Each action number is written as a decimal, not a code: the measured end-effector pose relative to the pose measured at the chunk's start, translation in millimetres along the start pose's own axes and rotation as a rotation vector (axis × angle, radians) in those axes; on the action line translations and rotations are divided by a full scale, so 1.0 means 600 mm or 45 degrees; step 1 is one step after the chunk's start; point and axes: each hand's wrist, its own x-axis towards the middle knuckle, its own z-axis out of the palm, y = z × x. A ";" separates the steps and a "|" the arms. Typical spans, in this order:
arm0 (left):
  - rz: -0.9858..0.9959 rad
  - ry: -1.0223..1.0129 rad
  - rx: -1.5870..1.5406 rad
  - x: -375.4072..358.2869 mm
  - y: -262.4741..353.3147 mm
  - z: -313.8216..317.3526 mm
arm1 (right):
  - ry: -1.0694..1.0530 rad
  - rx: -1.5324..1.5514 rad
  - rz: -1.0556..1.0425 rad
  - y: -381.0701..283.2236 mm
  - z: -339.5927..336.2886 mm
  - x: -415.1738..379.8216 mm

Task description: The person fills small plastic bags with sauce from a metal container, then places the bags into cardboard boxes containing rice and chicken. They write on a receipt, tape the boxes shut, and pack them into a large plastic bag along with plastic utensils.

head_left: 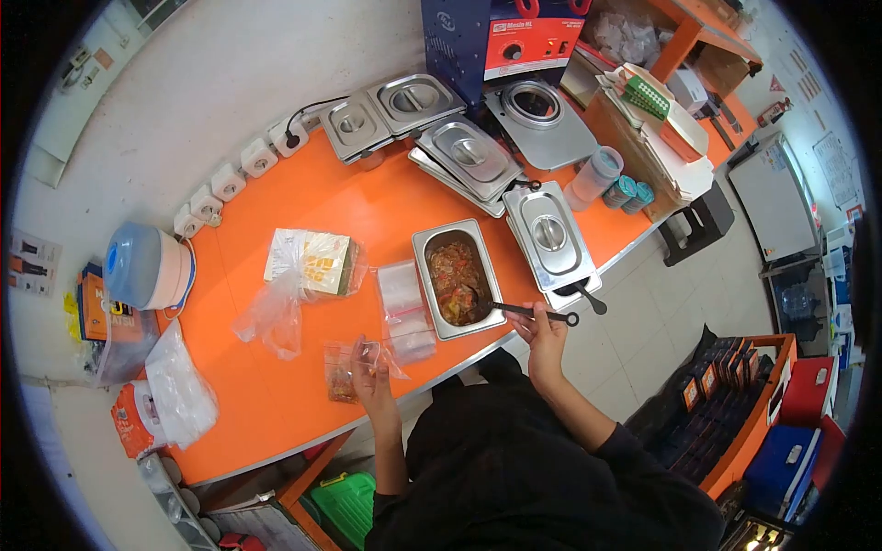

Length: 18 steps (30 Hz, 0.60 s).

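My right hand is closed around the black handle of a ladle. Its lower end dips into a deep steel food pan, among a chunky red-brown stew. Between the fingers of my left hand is the top of a small clear plastic bag. Some brownish food shows in the bag's lower part, close to the table's front edge. A stack of flat clear bags lies between the pan and my left hand.
Lidded steel pans stand right of and behind the stew. A sealing machine sits at the back. Left are a wrapped packet, a blue-lidded container and plastic bags. Wall sockets line the wall.
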 end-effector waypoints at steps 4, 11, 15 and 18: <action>0.044 -0.056 0.001 0.010 -0.008 -0.001 | 0.022 0.228 0.163 0.011 -0.018 -0.003; 0.018 -0.187 -0.052 0.022 0.000 0.004 | 0.032 0.481 0.225 0.043 -0.033 -0.019; 0.009 -0.259 -0.025 0.030 -0.003 0.001 | 0.010 0.391 0.104 0.045 -0.033 -0.027; 0.012 -0.286 -0.018 0.039 -0.012 -0.008 | 0.032 0.187 -0.020 0.033 -0.017 -0.021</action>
